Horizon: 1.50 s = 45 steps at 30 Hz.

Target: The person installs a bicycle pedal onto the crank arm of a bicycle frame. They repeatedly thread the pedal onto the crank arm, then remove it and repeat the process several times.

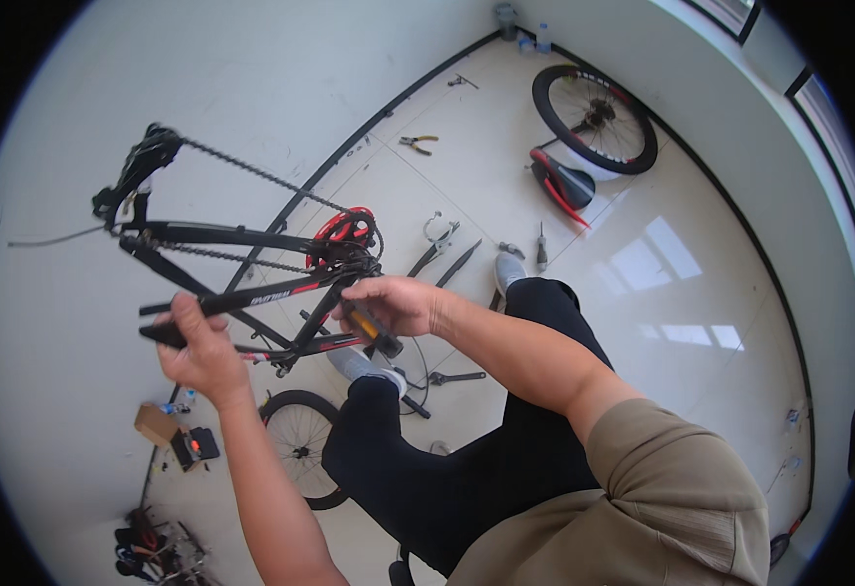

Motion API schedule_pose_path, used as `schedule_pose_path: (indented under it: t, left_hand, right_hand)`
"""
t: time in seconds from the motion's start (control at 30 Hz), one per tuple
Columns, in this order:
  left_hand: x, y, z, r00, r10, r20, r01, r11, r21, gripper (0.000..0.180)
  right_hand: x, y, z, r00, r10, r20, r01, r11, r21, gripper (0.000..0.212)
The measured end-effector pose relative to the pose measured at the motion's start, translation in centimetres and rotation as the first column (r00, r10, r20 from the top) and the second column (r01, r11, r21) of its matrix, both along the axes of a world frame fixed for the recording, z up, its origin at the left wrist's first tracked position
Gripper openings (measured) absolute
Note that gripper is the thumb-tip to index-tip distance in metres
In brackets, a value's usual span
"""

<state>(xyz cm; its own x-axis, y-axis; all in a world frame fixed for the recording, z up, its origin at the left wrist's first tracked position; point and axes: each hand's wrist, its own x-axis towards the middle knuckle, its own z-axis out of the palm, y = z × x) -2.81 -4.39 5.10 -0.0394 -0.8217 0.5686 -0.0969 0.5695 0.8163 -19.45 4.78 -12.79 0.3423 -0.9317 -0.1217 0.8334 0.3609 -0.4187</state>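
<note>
A black bicycle frame [271, 293] with red accents is held up in front of me, without wheels. My left hand [203, 356] is closed around the frame's tube end at its near left. My right hand [400, 305] is closed at the pedal [373, 328], a black one with an orange reflector, beside the crank; some fingers are hidden behind it. A red chainring [342, 232] sits just beyond the right hand. From it the chain [261, 179] runs to the rear derailleur [139, 176] at the far left, where a loose cable sticks out.
On the tiled floor lie pliers [418, 145], a wrench [458, 377], a screwdriver [542, 247] and a saddle [562, 184]. One wheel [596, 117] leans near the far wall; another wheel [300, 449] is beside my leg. An open cardboard box [159, 425] stands at the left.
</note>
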Motion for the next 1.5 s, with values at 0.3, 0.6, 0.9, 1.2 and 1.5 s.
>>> schedule_pose_path:
  t: [0.3,0.6,0.9,1.2,1.5]
  left_hand:
    - [1.1,-1.4,-0.1,0.994,0.076,0.077,-0.076,0.997,-0.003,0.048]
    - [0.7,-2.0,0.4,0.987,0.091,0.135,-0.087,0.996,-0.036,0.059]
    - [0.5,-2.2,0.3,0.986,0.106,0.130,-0.105,0.994,-0.012,0.056]
    - [0.6,-2.2,0.3,0.985,0.105,0.135,-0.105,0.994,-0.005,0.056]
    - [0.6,-2.0,0.2,0.986,0.109,0.123,-0.107,0.994,-0.021,0.049]
  right_hand:
    - [1.4,-0.9,-1.4,0.868,0.070,0.493,-0.056,0.998,-0.043,0.037]
    - [1.2,-3.0,-2.5,0.874,0.011,0.486,-0.034,0.999,0.039,0.025]
    - [-1.0,-2.9,-1.4,0.985,0.020,0.171,-0.047,0.987,0.157,0.020]
    - [-5.9,-0.8,3.2,0.882,-0.175,-0.437,0.265,0.952,0.154,0.022]
    - [-12.2,0.1,0.4,0.644,-0.173,-0.746,0.317,0.947,0.054,0.026]
